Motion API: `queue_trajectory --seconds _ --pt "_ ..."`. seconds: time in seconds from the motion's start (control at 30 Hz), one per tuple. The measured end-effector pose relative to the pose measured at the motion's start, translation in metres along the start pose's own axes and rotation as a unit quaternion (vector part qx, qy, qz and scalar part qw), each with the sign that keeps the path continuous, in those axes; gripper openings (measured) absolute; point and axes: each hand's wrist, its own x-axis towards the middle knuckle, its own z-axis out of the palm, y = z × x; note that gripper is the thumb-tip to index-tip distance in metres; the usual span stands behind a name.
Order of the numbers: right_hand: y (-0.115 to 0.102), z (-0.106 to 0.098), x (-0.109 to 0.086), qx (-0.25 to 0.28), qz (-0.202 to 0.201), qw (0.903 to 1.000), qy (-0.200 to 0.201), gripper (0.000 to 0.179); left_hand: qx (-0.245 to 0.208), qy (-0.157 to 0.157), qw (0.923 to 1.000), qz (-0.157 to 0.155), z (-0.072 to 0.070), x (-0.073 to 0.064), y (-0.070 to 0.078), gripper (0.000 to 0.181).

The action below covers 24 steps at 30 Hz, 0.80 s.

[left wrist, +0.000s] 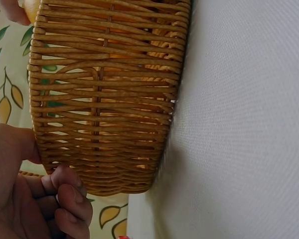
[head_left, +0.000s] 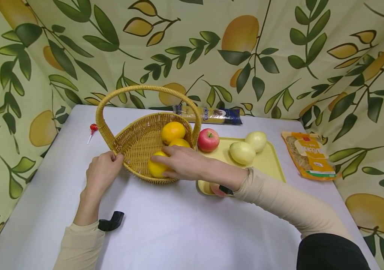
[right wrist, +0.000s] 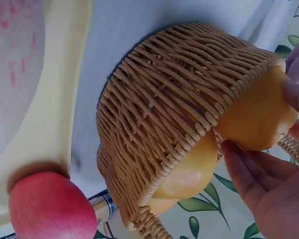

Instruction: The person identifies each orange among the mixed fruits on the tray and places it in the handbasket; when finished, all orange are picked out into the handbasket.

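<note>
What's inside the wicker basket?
Two orange fruits lie toward the right of the wicker basket; the right hand grips a third fruit at the near side. That hand partly covers two fruits; whatever lies beneath them is hidden.

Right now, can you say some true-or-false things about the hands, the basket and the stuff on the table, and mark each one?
1. The left hand holds the basket at its edge. True.
2. The right hand holds nothing. False: it grips an orange fruit.
3. Two more orange fruits are in the basket. True.
4. Two pale round foods sit on the yellow tray. True.
5. The lollipop is on the tray. False: the lollipop lies on the white table, left of the basket.
</note>
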Motion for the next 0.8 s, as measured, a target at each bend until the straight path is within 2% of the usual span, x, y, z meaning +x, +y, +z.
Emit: queue_trajectory --seconds 0.23,0.4,0.8 --pt "-0.0068 0.0059 0.0058 -0.025 0.014 0.9994 -0.019 0.047 -0.001 0.002 1.0000 0.000 -0.0001 0.0002 -0.0004 0.036" --pt "-0.0077 0.0055 0.0037 -0.011 0.016 0.9989 -0.042 0.047 -0.003 0.002 1.0000 0.002 0.0001 0.0006 -0.0002 0.036" --pt "-0.0037 0.0033 -0.0017 0.001 0.018 0.9967 -0.079 0.058 0.001 0.012 0.9999 0.007 0.0005 0.0011 -0.0006 0.035"
